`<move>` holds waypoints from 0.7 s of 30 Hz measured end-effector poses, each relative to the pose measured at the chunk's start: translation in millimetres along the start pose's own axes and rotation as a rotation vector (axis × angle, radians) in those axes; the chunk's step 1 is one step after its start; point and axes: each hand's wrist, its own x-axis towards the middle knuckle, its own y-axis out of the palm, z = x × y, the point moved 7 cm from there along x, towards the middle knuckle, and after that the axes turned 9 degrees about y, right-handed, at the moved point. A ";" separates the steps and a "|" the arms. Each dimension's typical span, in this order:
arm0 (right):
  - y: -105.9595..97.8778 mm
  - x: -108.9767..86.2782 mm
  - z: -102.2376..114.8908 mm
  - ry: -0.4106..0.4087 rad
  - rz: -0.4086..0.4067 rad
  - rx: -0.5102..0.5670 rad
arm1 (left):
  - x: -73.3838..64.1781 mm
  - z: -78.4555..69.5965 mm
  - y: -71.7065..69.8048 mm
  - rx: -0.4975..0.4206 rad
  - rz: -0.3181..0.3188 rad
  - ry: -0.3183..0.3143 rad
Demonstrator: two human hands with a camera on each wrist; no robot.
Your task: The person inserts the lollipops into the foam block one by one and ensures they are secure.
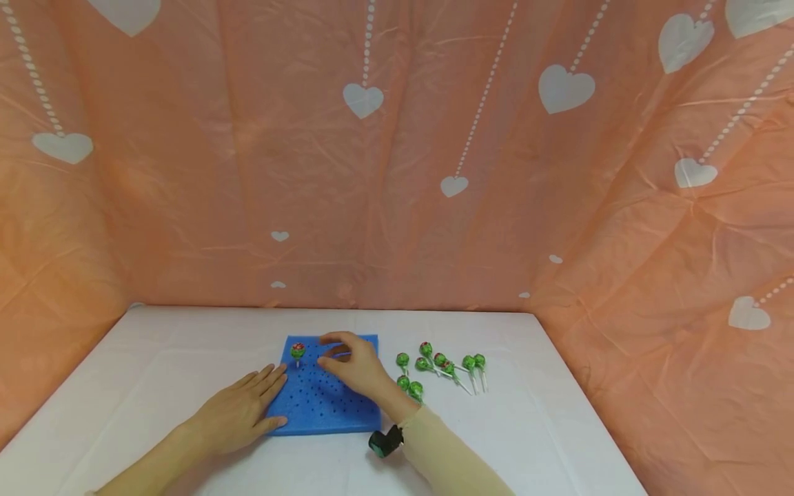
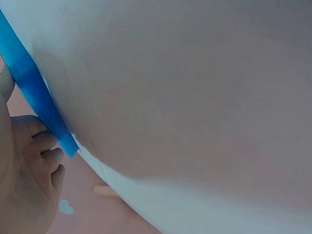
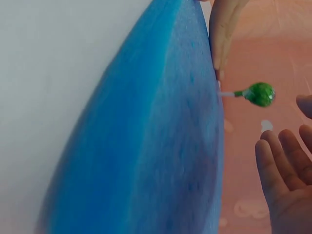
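One lollipop (image 1: pixel 298 351) stands upright in the blue foam (image 1: pixel 298 421); your left hand (image 1: pixel 238 413) rests straight-fingered against its edge, your empty right hand (image 1: pixel 355 366) hovers over it, fingers loosely parted.

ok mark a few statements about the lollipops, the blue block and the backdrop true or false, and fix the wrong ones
1. One lollipop stands upright in the blue block. True.
2. The right grip holds a lollipop. False: it is empty, above the block.
3. The left grip touches the block. True.
4. The loose lollipops lie left of the block. False: right of it.
5. The backdrop shows stars. False: hearts.
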 end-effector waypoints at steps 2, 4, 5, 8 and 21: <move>-7.2 -3.9 -2.8 -0.001 -0.012 -0.007 | 0.2 0.0 0.0 0.001 -0.004 0.002; -14.8 -8.2 -5.5 -0.010 -0.027 -0.010 | 0.3 0.1 0.1 0.000 -0.006 0.002; -18.7 -10.6 -6.9 -0.011 -0.034 -0.015 | 0.2 0.0 0.1 -0.001 -0.006 0.003; -30.6 -17.7 -10.6 -0.015 -0.049 -0.009 | 0.0 0.2 0.2 -0.009 -0.003 0.002; -85.9 -47.3 -43.4 0.012 -0.158 -0.008 | 0.7 1.7 1.9 -0.023 0.005 -0.006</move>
